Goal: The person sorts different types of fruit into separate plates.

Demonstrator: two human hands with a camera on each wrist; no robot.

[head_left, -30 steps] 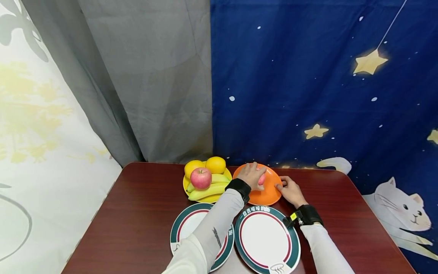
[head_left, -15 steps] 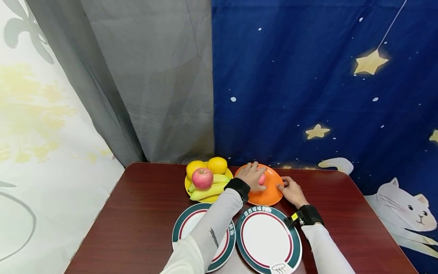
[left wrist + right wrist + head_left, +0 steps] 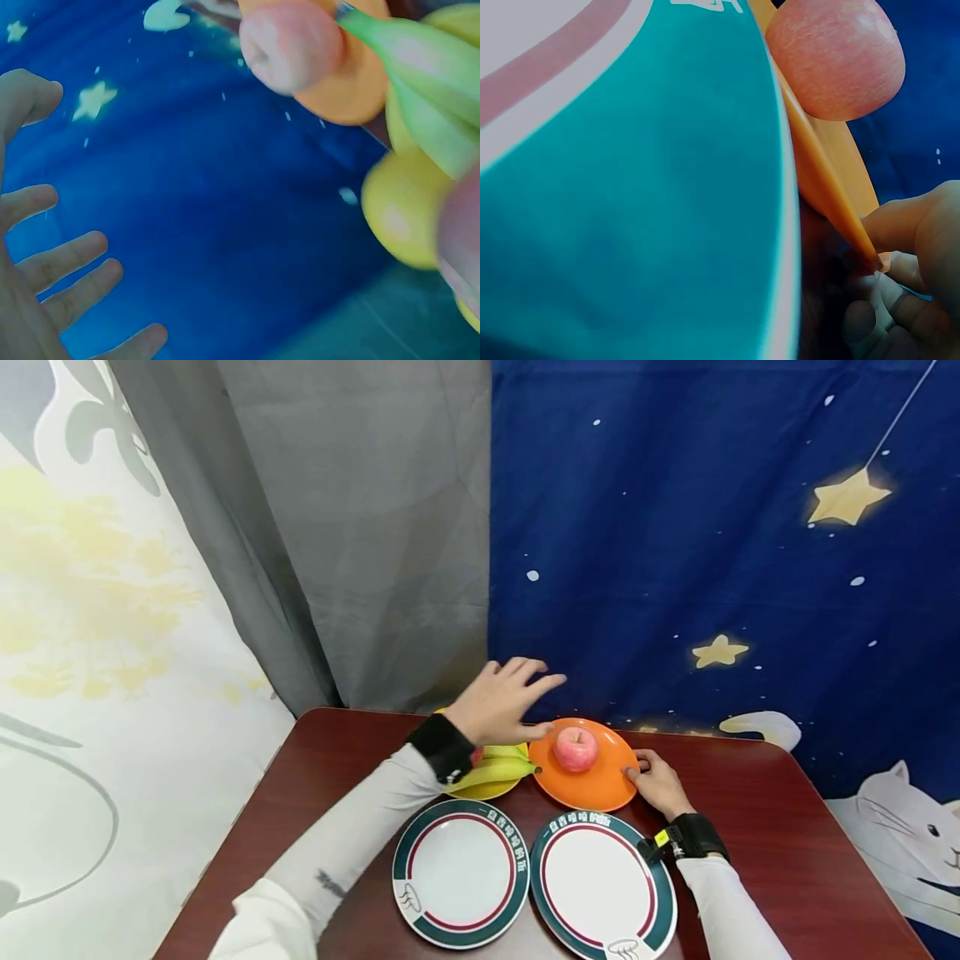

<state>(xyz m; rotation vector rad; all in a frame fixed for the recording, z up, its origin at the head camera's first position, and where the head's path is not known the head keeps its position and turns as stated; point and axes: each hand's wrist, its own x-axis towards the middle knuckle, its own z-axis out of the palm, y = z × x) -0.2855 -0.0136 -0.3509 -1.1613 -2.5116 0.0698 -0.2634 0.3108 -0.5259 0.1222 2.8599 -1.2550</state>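
Note:
My left hand [image 3: 498, 702] hovers over the far end of the table, fingers spread and holding nothing. Beneath it, partly covered, is a yellow plate [image 3: 483, 792] with bananas [image 3: 495, 768]. The left wrist view also shows a lemon [image 3: 405, 210] and a pink-red apple [image 3: 463, 232] there. Another apple [image 3: 577, 749] sits on an orange plate [image 3: 596, 793] just to the right. At that plate's right rim, my right hand [image 3: 660, 785] pinches the edge, thumb above and fingers below in the right wrist view.
Two white plates with green rims, one on the left [image 3: 461, 872] and one on the right [image 3: 607, 885], lie side by side nearer me. The dark red table [image 3: 330, 785] ends at a grey curtain [image 3: 360, 543] and a blue star-patterned curtain [image 3: 660, 527].
My left hand has let go of the apple on the orange plate and moved up and left, over the yellow plate. My right hand stays at the orange plate's rim. The view has shifted slightly.

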